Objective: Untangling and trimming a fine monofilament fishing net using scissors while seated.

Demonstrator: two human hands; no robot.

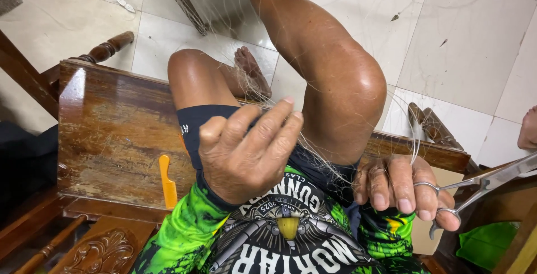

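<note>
Fine translucent fishing net [335, 167] drapes across the knees; steel scissors [481, 187] point rightward, nearly level.

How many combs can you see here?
1: an orange comb lies on the wooden bench, just left of the left hand. Others may be hidden.

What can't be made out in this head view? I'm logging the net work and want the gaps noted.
- Scissors in the right hand: blade tips cut off by the right edge.
- Fine net: strands too thin to trace, so what the left hand fingers pinch is unclear.
- Orange comb: lower end hidden behind the green sleeve.
- Green cloth: partly covered by wooden furniture.
</note>
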